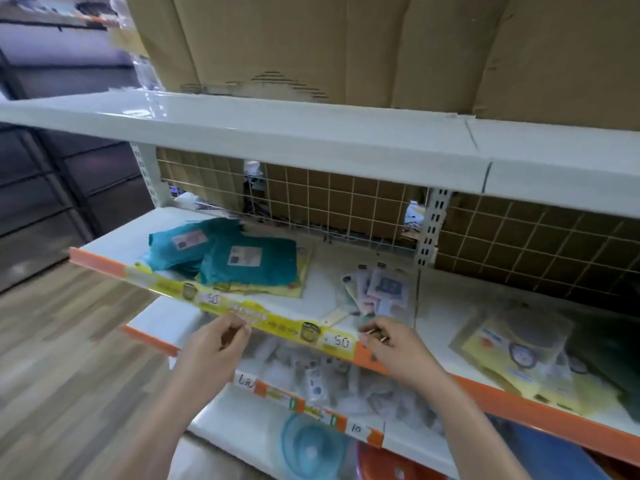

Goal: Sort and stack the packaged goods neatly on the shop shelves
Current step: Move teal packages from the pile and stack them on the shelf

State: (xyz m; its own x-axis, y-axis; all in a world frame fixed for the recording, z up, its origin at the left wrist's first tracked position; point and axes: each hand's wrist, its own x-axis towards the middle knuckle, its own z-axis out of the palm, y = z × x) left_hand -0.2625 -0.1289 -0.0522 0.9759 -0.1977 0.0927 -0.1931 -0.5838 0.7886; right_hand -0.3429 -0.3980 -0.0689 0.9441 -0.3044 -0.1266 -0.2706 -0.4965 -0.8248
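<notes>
Two teal flat packages [249,261] lie overlapped on a pile of yellow packs [277,289] at the left of the middle shelf [325,261]. A loose heap of clear packets with pink and blue cards [381,289] sits mid-shelf. My left hand [214,344] hovers at the shelf's yellow price strip [277,323] with fingers loosely curled and nothing in them. My right hand [391,344] is just below the clear packets, fingers curled, with a small gold glint between them; the blur hides whether it holds anything.
Yellow printed packets [519,351] lie on the shelf's right section. Cardboard boxes [346,46] fill the top shelf. A wire mesh [346,202] backs the shelf. The lower shelf holds several clear packets [311,375]. A blue round item [311,448] sits below. Wooden floor lies left.
</notes>
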